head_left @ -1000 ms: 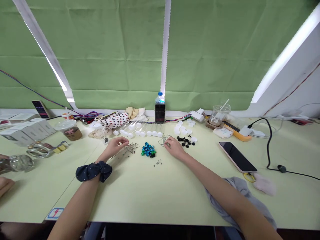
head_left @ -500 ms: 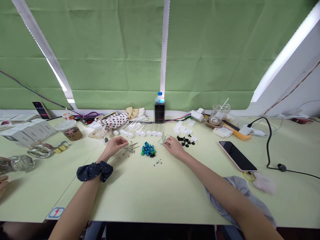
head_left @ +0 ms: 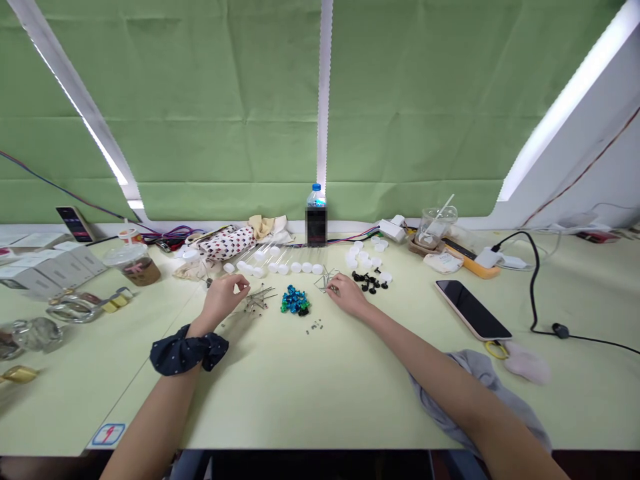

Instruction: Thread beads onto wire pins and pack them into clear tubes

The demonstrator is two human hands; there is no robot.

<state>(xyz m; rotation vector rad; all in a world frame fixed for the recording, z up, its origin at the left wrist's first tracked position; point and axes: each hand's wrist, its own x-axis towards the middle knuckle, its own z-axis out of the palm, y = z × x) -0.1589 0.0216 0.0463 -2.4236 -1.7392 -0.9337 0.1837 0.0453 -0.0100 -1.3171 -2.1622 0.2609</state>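
Observation:
My left hand (head_left: 223,297) has thumb and fingertips closed in a pinch; anything between them is too small to make out. Just right of it lies a loose heap of thin metal pins (head_left: 259,300). My right hand (head_left: 347,295) is also closed, its fingertips down at a small cluster of bent thin metal rods (head_left: 324,280); I cannot tell whether one is gripped. Between both hands sits a pile of blue and green small parts (head_left: 295,300) with some black. Several tiny metal bits (head_left: 315,327) lie nearer me. Black round-headed pieces (head_left: 371,283) are right of my right hand.
Clear tubes with white caps (head_left: 283,269) lie behind the piles, with loose white caps (head_left: 364,257) to their right. A water bottle (head_left: 316,217) stands at the back. A phone (head_left: 473,310) lies at right; a drink cup (head_left: 135,265) and white boxes (head_left: 55,267) stand at left.
My left hand has drawn slightly left and off the metal pins. My right hand stays at the bent rods. At the far left edge, another person's fingers have gone and a gold-coloured item shows.

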